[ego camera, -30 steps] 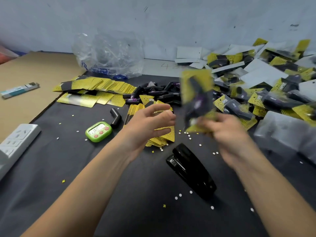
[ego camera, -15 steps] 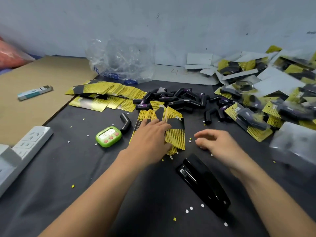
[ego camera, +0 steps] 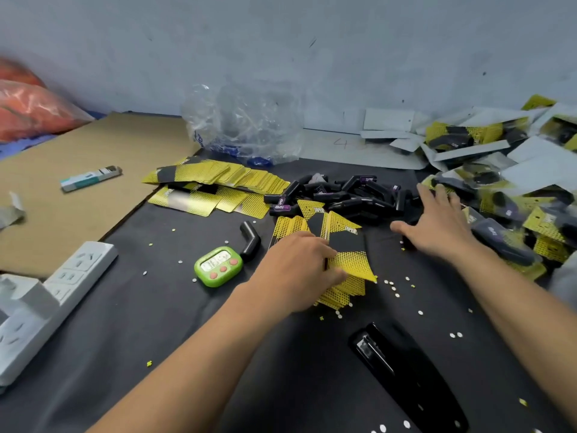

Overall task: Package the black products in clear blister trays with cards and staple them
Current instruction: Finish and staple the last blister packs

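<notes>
My left hand [ego camera: 301, 265] pinches a yellow and black card [ego camera: 349, 251] and lifts it off a fanned stack of cards [ego camera: 342, 293] at the centre of the black mat. My right hand [ego camera: 437, 223] reaches forward with spread, straight fingers over the right end of a pile of loose black products [ego camera: 340, 195]; it holds nothing. One black product [ego camera: 249, 240] lies apart beside the timer. A black stapler [ego camera: 406, 373] lies near me on the mat. Finished packs in clear blisters [ego camera: 512, 214] are heaped at the right.
More yellow cards [ego camera: 218, 185] are spread at the back left. A green timer [ego camera: 218, 266], a white power strip [ego camera: 46, 304], a clear plastic bag [ego camera: 243, 123], a cardboard sheet [ego camera: 87, 182] and a small box [ego camera: 90, 179] surround the mat. Small paper dots are scattered about.
My right hand tossed a finished pack onto the right heap, then reached forward to the black products. My left hand dropped to the card stack and raised one card.
</notes>
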